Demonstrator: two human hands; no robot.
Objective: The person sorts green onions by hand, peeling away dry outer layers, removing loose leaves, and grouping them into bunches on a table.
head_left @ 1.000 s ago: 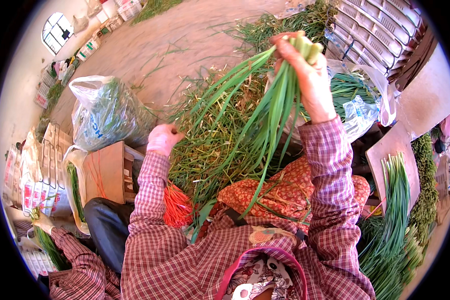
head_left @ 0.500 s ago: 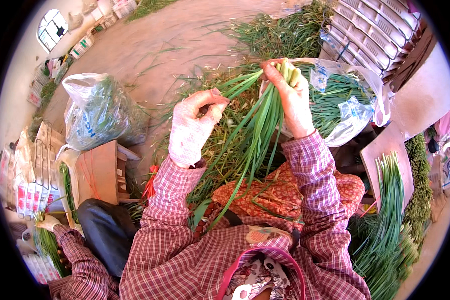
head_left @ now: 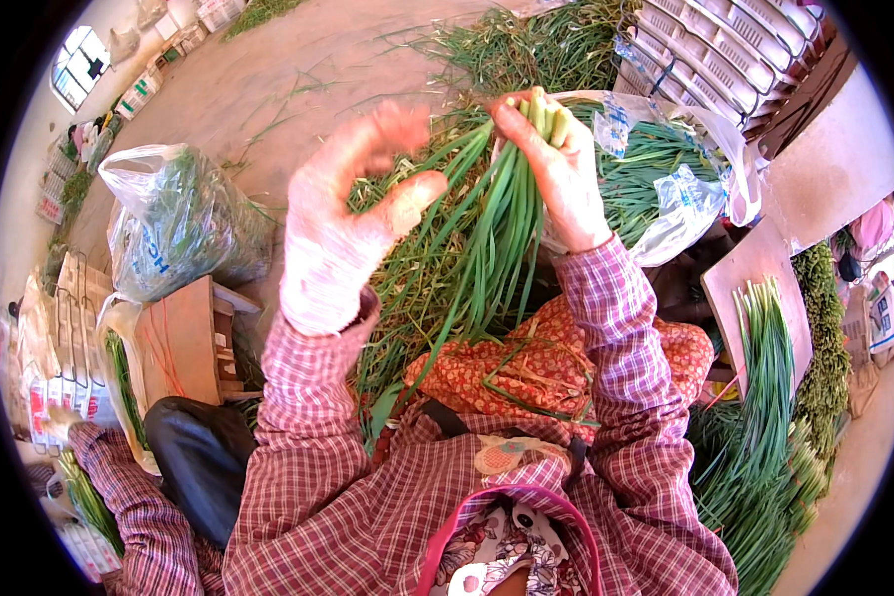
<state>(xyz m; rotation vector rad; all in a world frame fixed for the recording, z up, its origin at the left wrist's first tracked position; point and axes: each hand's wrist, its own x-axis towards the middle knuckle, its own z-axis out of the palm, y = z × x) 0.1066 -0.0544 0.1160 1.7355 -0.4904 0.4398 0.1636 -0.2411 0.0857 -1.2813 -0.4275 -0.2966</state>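
Hanging leaves-down, the green bunch (head_left: pixel 507 233) is gripped by the right hand (head_left: pixel 564 179), with the left hand (head_left: pixel 338 214) spread open just left of it. It appears loose and unfinished; to its right, stalks (head_left: pixel 765 343) are laid on a board (head_left: pixel 730 288) and more greens (head_left: pixel 641 164) are held in an open bag (head_left: pixel 680 209), while greenery (head_left: pixel 191 189) is contained in a clear bag (head_left: pixel 169 243) to its left.

The place looks like a rough indoor workroom for sorting and packing green produce. A bunch of long green leaves (head_left: pixel 507 214) is held over a heap of loose leaves (head_left: pixel 407 283). Left of the heap stands a stuffed clear bag (head_left: pixel 189 233); right of it, an open bag (head_left: pixel 740 204) of greens (head_left: pixel 641 184) and a board (head_left: pixel 758 256) bearing stalks (head_left: pixel 768 348). Beyond it are a brownish floor (head_left: pixel 308 55) and, farther right, stacked pale crates (head_left: pixel 710 60); near left of it shows a co-worker's sleeve (head_left: pixel 134 487).
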